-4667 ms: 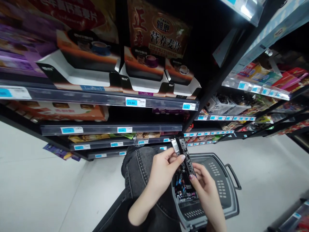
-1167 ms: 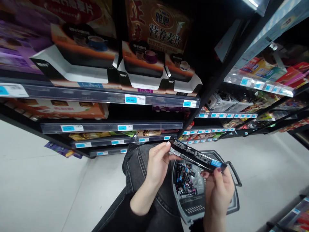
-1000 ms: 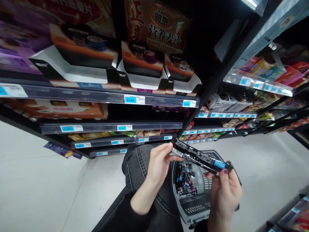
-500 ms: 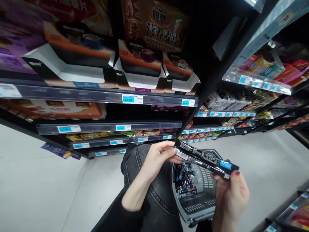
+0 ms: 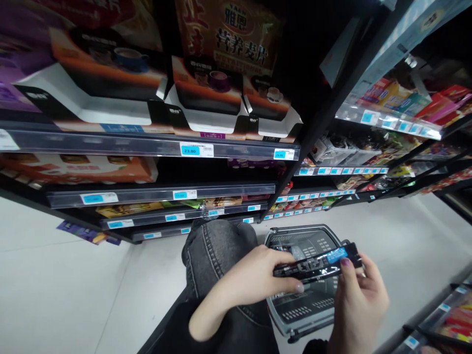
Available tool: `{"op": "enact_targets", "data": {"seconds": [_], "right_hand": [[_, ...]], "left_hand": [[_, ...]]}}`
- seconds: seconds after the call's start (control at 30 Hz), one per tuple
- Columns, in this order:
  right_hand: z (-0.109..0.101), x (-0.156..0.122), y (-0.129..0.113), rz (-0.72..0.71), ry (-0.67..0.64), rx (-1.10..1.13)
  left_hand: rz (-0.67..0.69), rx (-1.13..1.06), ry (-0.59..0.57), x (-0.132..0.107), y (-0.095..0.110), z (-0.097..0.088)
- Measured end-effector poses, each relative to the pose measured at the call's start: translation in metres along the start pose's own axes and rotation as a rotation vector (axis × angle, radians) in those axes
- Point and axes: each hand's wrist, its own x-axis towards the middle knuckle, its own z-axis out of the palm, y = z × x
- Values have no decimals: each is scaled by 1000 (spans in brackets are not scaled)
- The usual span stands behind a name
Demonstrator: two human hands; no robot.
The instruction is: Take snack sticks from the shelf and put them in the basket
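A long, shiny black stick packet with a blue patch near one end is held between my two hands above a grey plastic basket. My left hand grips its left end, thumb below and fingers above. At the right end, my right hand pinches it, the thumb lying on the front by the blue patch. The packet slopes slightly up to the right. My left hand and the packet cover much of the basket's inside, so its contents hardly show.
Ahead stand dark shelves with price tags and open coffee display boxes. A cereal bag is behind them. My bent knee is left of the basket. More shelving runs along the right, above a pale floor.
The packet has turned from sloping down rightward to sloping slightly up. My left hand has moved right and lower, wrapping further round its end, and now hides the small packets seen in the basket.
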Motion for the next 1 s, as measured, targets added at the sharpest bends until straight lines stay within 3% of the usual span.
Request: {"op": "enact_targets", "data": {"seconds": [0.1, 0.17, 0.23, 0.3, 0.4, 0.57, 0.77, 1.0], "right_hand": [[9, -7, -3, -37, -83, 14], [14, -12, -5, -43, -216, 96], [19, -16, -8, -37, -344, 171], [23, -19, -9, -45, -382, 215], [24, -20, -7, -46, -284, 208], [26, -20, -1, -2, -94, 214], [32, -22, -2, -11, 24, 328], [27, -11, 1, -54, 164, 272]], "left_hand": [[-15, 29, 81, 4, 1, 12], [-24, 40, 104, 4, 1, 16], [-52, -20, 91, 3, 2, 17], [-92, -138, 51, 3, 4, 15], [-111, -255, -6, 2, 5, 14], [-78, -268, -17, 3, 2, 16], [-27, -204, -41, 5, -3, 20], [51, -71, -184, 7, -4, 11]]}}
